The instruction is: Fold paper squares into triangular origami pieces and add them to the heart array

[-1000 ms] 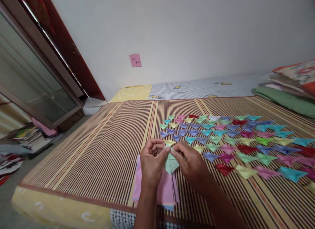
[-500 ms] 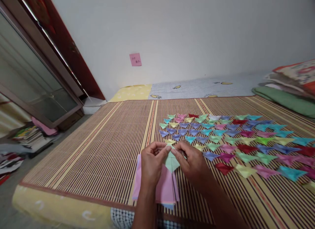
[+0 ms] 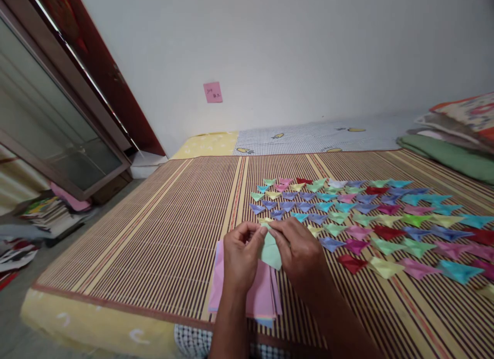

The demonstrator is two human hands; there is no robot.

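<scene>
A pale green sheet of folding paper (image 3: 271, 253) is pinched between my two hands, its lower corner pointing down. My left hand (image 3: 242, 251) grips its upper left edge with thumb and fingers. At the top right edge, my right hand (image 3: 299, 245) presses the paper between thumb and fingers. Under my left wrist lies a stack of square paper (image 3: 261, 292), pink on top with other colours at its edges. To the right, several rows of small folded paper pieces (image 3: 386, 268) in many colours are spread out.
A striped bamboo mat (image 3: 173, 220) covers the bed. Folded bedding and a cushion (image 3: 466, 124) are piled at the far right. A pink note (image 3: 213, 92) sticks to the wall. On the left, books (image 3: 46, 212) lie near a glass-panelled door (image 3: 62, 106).
My right fingers have shifted slightly along the top of the green paper, and the sheet has turned a little, its lower corner moving right. My left hand has barely moved.
</scene>
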